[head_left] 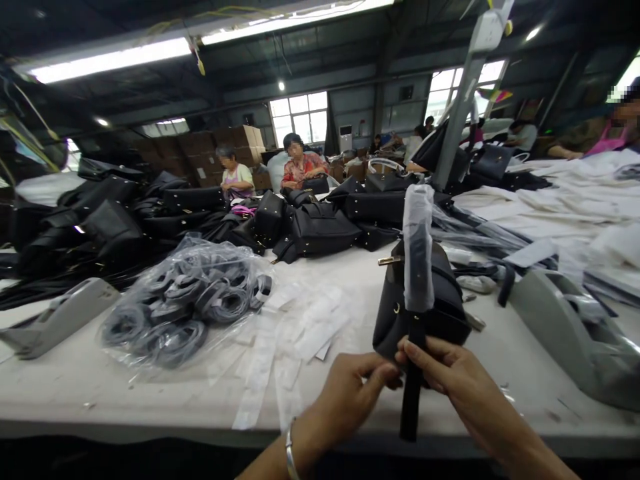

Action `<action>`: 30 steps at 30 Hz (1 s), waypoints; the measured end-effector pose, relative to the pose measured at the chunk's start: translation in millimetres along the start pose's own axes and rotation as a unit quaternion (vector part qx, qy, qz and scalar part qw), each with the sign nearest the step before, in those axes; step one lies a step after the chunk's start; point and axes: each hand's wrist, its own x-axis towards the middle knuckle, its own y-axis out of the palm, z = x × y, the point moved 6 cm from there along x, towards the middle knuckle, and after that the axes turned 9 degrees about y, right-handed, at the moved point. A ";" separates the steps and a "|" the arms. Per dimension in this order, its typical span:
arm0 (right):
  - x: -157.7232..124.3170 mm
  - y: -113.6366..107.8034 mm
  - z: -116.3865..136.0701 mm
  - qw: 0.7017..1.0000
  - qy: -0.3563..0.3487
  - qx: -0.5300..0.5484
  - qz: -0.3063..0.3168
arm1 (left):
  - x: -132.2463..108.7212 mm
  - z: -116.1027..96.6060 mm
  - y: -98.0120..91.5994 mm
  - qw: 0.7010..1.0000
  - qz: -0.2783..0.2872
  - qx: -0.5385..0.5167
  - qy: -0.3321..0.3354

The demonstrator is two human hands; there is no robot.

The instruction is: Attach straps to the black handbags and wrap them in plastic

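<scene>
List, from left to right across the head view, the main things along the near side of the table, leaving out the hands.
Grey tape dispenser → clear plastic bag of coiled straps → white paper strips → black handbag → second grey tape dispenser.

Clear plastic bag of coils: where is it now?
In the head view, the clear bag lies left of centre on the table, between the left grey dispenser and the white strips.

Handbag, right of centre: black, gold-toned clasp
Handle wrap: white
Hanging strap: black
Coiled straps, left: grey
Tabletop: off-white
Shirt, upper centre: red, patterned
</scene>
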 end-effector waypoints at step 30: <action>-14.6 -29.3 -38.6 0.981 -0.009 0.184 -0.060 | 180.6 77.5 -128.6 0.939 -0.032 0.343 0.017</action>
